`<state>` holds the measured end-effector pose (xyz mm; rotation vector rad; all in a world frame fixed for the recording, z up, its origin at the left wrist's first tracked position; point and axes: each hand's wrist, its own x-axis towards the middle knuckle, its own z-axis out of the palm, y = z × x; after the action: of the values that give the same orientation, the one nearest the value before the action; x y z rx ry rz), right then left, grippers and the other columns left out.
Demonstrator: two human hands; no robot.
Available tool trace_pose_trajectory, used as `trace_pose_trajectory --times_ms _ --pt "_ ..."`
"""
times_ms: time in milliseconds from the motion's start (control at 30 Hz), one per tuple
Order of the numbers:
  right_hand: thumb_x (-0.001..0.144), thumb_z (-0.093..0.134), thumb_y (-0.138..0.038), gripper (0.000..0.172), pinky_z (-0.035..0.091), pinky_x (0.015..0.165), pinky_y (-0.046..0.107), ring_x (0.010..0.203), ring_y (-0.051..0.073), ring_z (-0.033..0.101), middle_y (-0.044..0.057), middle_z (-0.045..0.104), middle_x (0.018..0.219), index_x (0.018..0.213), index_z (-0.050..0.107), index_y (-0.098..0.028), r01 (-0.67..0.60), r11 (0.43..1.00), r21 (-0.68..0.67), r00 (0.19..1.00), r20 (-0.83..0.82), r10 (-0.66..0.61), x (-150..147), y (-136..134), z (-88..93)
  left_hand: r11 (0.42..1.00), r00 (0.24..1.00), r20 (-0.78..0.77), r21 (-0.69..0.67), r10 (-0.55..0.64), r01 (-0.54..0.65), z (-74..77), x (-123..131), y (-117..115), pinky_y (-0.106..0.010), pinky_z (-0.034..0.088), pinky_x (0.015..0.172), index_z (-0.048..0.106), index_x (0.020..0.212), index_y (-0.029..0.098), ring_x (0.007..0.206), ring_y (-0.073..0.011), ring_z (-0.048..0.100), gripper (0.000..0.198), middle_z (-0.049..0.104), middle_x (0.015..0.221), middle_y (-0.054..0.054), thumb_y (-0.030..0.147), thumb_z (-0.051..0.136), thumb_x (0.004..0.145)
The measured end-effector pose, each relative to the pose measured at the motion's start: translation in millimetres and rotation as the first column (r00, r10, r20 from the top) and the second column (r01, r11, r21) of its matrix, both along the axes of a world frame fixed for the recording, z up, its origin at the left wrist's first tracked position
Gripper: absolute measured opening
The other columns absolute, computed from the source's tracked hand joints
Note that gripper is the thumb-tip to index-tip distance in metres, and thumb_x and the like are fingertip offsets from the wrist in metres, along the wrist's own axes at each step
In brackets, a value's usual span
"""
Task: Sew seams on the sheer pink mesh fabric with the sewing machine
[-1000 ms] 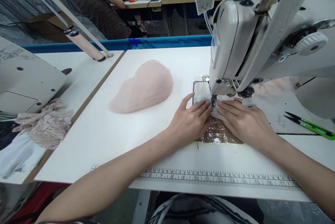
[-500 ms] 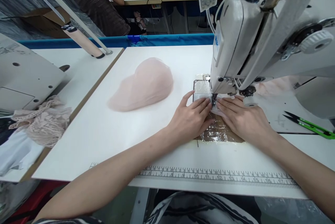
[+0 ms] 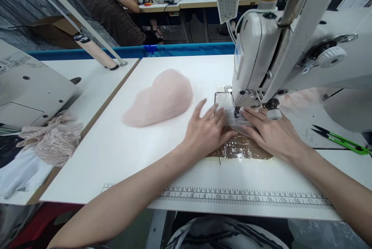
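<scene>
A white sewing machine point(image 3: 251, 59) stands at the right, its presser foot point(image 3: 237, 111) over a small piece of sheer pale fabric point(image 3: 240, 124). My right hand point(image 3: 270, 130) lies flat with fingers stretched out on the fabric's right side. Left of the foot is my left hand point(image 3: 206, 128), fingers spread and partly raised, its thumb near the fabric's edge. Beneath both hands, shiny brown tape point(image 3: 241, 149) covers part of the table. Sheer pink fabric pieces point(image 3: 162, 99) lie to the left of my left hand.
Green thread snips point(image 3: 341, 139) lie at the right. A ruler scale point(image 3: 232, 198) runs along the table's front edge. Bundled beige lace trim point(image 3: 59, 138) and white cloth point(image 3: 24, 169) sit at the far left beside another machine point(image 3: 31, 86). Across the way sits a person point(image 3: 107, 12).
My left hand has drawn back slightly leftward from the presser foot, its fingers lifting and spreading. My right hand stays almost in place. The view has shifted a little.
</scene>
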<state>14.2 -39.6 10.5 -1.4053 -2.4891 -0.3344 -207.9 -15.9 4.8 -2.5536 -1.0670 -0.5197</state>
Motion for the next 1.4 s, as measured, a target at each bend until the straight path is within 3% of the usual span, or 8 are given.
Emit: trace_pose_trajectory --times_ms 133,300,500,700,800,933,1133,1400 --pt "0.097 0.035 -0.035 0.046 0.037 0.097 0.042 0.059 0.018 0.062 0.005 0.068 0.060 0.083 0.074 -0.016 -0.020 1.000 0.024 0.996 -0.085 0.022 3 -3 8.2 0.987 0.993 0.116 0.153 0.029 -0.047 8.8 -5 -1 -0.046 0.041 0.096 0.066 0.105 0.014 0.097 -0.0227 0.065 0.026 0.071 0.106 -0.007 0.032 0.051 0.093" --pt "0.080 0.036 0.000 0.046 0.039 0.093 0.042 0.072 0.020 0.064 0.010 0.073 0.089 0.113 0.067 -0.012 -0.087 0.989 0.121 0.993 0.092 0.076 8 0 6.5 0.939 0.939 0.057 -0.031 -0.339 0.341 6.2 5 -12 -0.035 0.043 0.097 0.058 0.121 0.018 0.113 -0.0171 0.058 0.042 0.063 0.124 -0.004 0.047 0.044 0.095" --pt "0.069 0.040 0.007 0.051 0.040 0.090 0.041 0.070 0.020 0.063 0.003 0.069 0.068 0.098 0.073 -0.020 -0.093 0.995 0.040 0.994 0.055 0.091 13 -2 9.7 0.995 0.993 0.119 0.095 0.021 -0.033 19.1 -10 -2 -0.044 0.046 0.087 0.070 0.087 0.018 0.076 -0.0197 0.066 0.029 0.073 0.078 -0.004 0.036 0.049 0.094" --pt "0.076 0.044 0.002 0.044 0.038 0.096 0.041 0.093 0.021 0.063 0.008 0.070 0.109 0.109 0.068 -0.015 -0.164 0.986 0.015 0.984 0.070 0.163 7 -10 2.2 0.961 0.988 0.078 -0.230 -0.137 0.151 15.0 3 -10 -0.036 0.050 0.087 0.061 0.116 0.014 0.109 -0.0210 0.061 0.045 0.064 0.121 -0.009 0.049 0.041 0.095" --pt "0.081 0.039 0.004 0.043 0.038 0.098 0.038 0.098 0.019 0.063 0.007 0.067 0.118 0.107 0.068 -0.013 -0.198 0.979 0.045 0.980 0.033 0.196 1 -15 0.0 0.987 0.995 0.093 -0.154 -0.021 0.036 11.8 4 -5 -0.046 0.043 0.100 0.065 0.105 0.014 0.108 -0.0233 0.062 0.035 0.068 0.114 -0.009 0.041 0.045 0.096" --pt "0.083 0.040 0.001 0.036 0.040 0.097 0.038 0.102 0.020 0.062 0.009 0.067 0.118 0.102 0.068 -0.013 -0.191 0.981 0.045 0.981 0.034 0.190 -3 -16 0.0 0.953 0.962 0.180 -0.190 -0.203 0.237 9.7 6 0 -0.035 0.047 0.096 0.064 0.108 0.013 0.105 -0.0181 0.062 0.026 0.069 0.111 -0.007 0.029 0.046 0.096" --pt "0.079 0.036 0.004 0.044 0.040 0.097 0.040 0.095 0.020 0.065 0.010 0.066 0.119 0.107 0.065 -0.013 -0.130 0.991 0.007 0.989 0.073 0.130 -1 -11 -0.9 0.939 0.973 0.111 -0.262 -0.200 0.223 0.8 11 -2 -0.037 0.051 0.084 0.064 0.112 0.011 0.099 -0.0227 0.059 0.033 0.064 0.107 -0.012 0.032 0.045 0.096" --pt "0.082 0.042 -0.002 0.047 0.038 0.098 0.045 0.109 0.025 0.059 0.010 0.066 0.119 0.126 0.056 -0.011 -0.083 0.996 0.021 0.988 0.131 0.079 1 -8 -7.7 0.965 0.982 0.011 -0.184 -0.189 0.188 -2.1 11 -9 -0.041 0.041 0.106 0.058 0.124 0.011 0.122 -0.0235 0.054 0.046 0.060 0.126 -0.012 0.044 0.041 0.096"
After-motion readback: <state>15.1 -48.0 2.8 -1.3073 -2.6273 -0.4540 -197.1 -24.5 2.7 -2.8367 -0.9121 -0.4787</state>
